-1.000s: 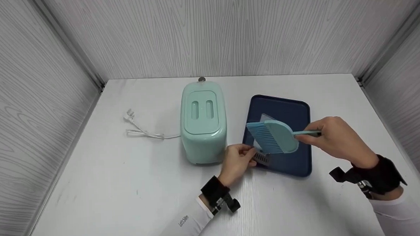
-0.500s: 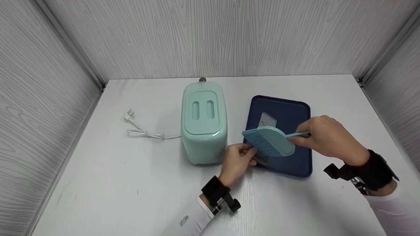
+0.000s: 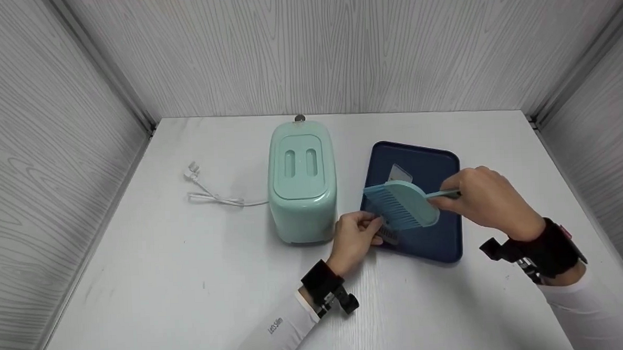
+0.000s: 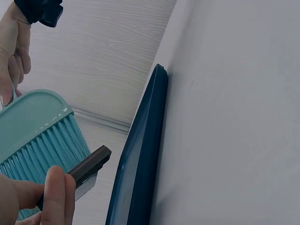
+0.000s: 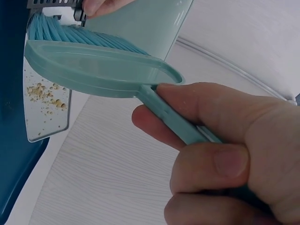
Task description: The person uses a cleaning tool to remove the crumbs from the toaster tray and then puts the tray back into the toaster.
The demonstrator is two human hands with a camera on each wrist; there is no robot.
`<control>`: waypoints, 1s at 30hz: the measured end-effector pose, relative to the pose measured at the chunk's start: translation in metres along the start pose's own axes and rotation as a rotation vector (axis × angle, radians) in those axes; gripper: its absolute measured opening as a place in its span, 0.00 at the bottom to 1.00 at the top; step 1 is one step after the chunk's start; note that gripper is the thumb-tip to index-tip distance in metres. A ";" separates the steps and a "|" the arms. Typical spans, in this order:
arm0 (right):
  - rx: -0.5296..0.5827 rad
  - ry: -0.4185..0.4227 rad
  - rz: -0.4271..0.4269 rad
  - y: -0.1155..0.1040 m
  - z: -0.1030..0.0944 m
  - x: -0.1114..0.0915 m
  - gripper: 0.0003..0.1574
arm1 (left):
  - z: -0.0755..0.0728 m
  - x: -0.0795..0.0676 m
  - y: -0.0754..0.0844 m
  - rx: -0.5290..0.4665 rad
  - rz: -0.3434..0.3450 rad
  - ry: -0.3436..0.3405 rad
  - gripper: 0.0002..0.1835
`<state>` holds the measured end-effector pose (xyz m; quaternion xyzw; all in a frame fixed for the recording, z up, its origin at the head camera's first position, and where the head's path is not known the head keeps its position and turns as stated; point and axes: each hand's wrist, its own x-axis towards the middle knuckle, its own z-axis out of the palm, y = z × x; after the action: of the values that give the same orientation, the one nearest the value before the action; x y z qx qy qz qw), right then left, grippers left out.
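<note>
Right grip [image 3: 486,201] curled round teal brush [image 3: 417,203], left grip [image 3: 355,240] pinching dark-edged clear tray [image 5: 37,117], crumbs [image 5: 43,93] on it

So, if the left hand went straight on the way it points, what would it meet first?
Most likely the brush in the right hand, just ahead of the left hand in the head view; the depth between them is hard to judge.

mint appl. [image 3: 301,209] | wht cord [image 3: 233,201] + plug [image 3: 191,172] | wht tbl [image 3: 180,301] | gry bk wall [image 3: 316,48]
</note>
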<state>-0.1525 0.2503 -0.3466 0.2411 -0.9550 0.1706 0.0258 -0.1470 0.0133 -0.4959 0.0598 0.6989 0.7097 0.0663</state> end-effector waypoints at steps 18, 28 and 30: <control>0.060 0.068 0.021 0.024 0.005 0.006 0.34 | -0.001 0.005 0.000 -0.007 -0.023 0.013 0.08; 0.073 0.101 0.031 0.037 0.007 0.009 0.31 | 0.001 0.006 -0.001 -0.003 -0.023 0.027 0.08; 0.088 0.105 0.038 0.039 0.006 0.008 0.31 | 0.001 0.006 -0.001 -0.004 -0.027 0.033 0.08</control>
<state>-0.1772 0.2766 -0.3630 0.2145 -0.9484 0.2251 0.0619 -0.1527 0.0157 -0.4967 0.0386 0.6991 0.7111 0.0644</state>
